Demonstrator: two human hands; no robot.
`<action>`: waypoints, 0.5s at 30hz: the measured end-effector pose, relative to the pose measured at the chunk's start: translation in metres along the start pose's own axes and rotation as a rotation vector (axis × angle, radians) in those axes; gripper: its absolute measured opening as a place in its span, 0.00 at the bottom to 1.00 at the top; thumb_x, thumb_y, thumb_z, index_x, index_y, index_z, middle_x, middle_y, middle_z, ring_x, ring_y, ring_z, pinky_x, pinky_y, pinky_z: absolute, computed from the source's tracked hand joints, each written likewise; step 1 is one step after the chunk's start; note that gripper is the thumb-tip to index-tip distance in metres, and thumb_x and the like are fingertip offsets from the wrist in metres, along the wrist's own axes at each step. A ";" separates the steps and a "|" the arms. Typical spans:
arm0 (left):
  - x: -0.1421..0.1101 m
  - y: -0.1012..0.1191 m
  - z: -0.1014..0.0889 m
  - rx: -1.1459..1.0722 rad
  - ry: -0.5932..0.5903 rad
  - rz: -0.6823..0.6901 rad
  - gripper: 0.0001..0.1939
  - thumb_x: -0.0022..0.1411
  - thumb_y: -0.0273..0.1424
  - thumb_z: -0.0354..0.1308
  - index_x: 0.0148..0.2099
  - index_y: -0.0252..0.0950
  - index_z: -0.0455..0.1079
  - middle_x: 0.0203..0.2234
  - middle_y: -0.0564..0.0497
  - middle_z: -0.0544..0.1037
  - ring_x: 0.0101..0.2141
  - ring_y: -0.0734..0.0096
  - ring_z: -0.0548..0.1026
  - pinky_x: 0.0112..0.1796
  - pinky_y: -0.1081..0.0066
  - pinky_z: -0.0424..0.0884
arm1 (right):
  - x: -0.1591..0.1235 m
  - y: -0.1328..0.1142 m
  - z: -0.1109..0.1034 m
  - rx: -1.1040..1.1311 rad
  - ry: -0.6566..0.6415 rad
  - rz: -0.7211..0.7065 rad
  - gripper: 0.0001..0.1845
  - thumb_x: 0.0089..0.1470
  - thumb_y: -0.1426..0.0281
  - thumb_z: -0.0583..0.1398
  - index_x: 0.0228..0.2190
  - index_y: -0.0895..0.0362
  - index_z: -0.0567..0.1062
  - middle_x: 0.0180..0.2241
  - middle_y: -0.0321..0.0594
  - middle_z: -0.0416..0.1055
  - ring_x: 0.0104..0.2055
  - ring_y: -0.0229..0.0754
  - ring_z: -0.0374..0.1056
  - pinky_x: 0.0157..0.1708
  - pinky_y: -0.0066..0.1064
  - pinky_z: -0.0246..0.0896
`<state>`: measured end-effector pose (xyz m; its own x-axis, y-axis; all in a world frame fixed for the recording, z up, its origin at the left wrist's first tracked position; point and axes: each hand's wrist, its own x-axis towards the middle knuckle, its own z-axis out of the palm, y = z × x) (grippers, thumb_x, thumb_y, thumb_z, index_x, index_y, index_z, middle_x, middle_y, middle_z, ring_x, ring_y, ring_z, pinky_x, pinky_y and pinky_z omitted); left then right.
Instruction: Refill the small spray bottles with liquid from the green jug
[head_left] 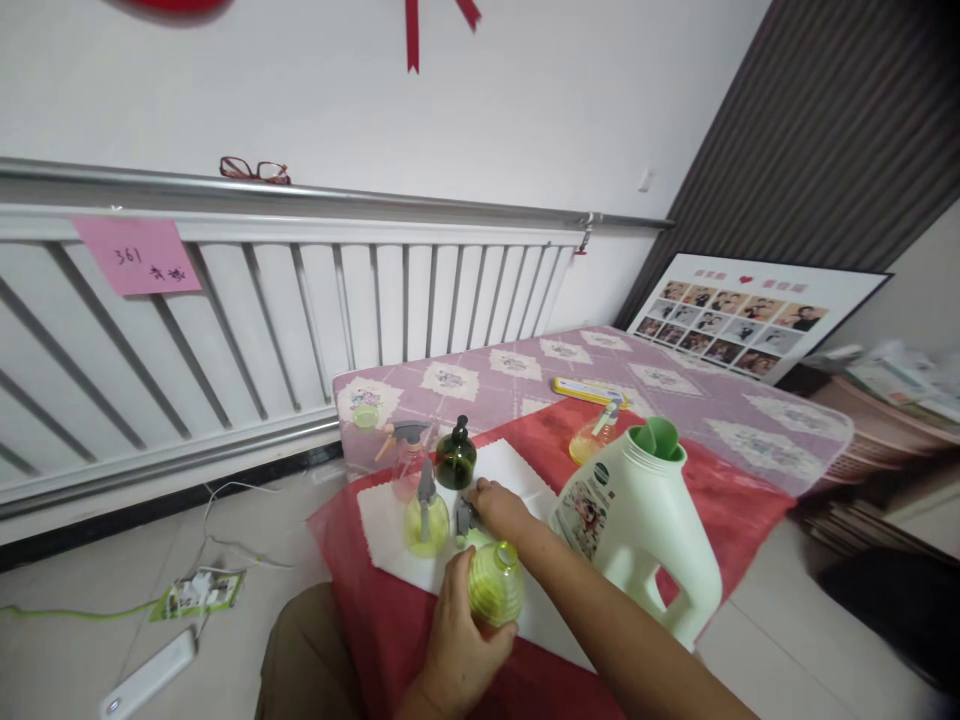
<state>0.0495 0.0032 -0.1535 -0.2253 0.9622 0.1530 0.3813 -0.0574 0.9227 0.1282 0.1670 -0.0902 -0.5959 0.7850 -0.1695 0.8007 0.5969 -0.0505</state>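
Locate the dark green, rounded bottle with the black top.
In the head view, that dark green bottle stands slightly left of centre on the white sheet, just beyond the right hand and to the right of the clear pinkish bottle.

Table: lilac cover, pale floral diamonds all over
Red sheet: spread over the near side, kinda see-through
Small green dish: chilling at the left end
Yellow case: right by the red sheet's far edge

A white wall is at the far side, with a white heater on the left.
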 end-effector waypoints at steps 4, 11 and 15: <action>0.000 0.000 -0.001 0.018 -0.026 0.016 0.41 0.45 0.27 0.59 0.62 0.31 0.52 0.59 0.38 0.64 0.60 0.54 0.61 0.61 0.57 0.57 | -0.004 0.010 -0.006 0.050 0.026 -0.014 0.17 0.60 0.64 0.59 0.49 0.56 0.70 0.50 0.43 0.70 0.46 0.44 0.70 0.44 0.43 0.69; 0.000 0.001 -0.002 0.029 -0.017 0.030 0.41 0.44 0.26 0.59 0.61 0.32 0.52 0.58 0.37 0.64 0.60 0.53 0.61 0.60 0.55 0.57 | -0.029 0.029 -0.051 0.265 0.327 -0.028 0.07 0.56 0.70 0.61 0.38 0.59 0.73 0.39 0.41 0.72 0.38 0.40 0.70 0.39 0.36 0.68; 0.000 0.000 -0.002 0.037 -0.012 0.049 0.41 0.44 0.26 0.59 0.61 0.32 0.51 0.58 0.38 0.64 0.60 0.53 0.60 0.60 0.54 0.57 | -0.056 0.028 -0.086 0.426 0.558 -0.013 0.03 0.51 0.72 0.60 0.32 0.56 0.71 0.31 0.38 0.68 0.31 0.40 0.65 0.32 0.32 0.63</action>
<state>0.0483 0.0029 -0.1525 -0.1946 0.9616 0.1933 0.4249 -0.0950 0.9002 0.1793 0.1539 0.0023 -0.4563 0.8143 0.3588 0.6797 0.5792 -0.4501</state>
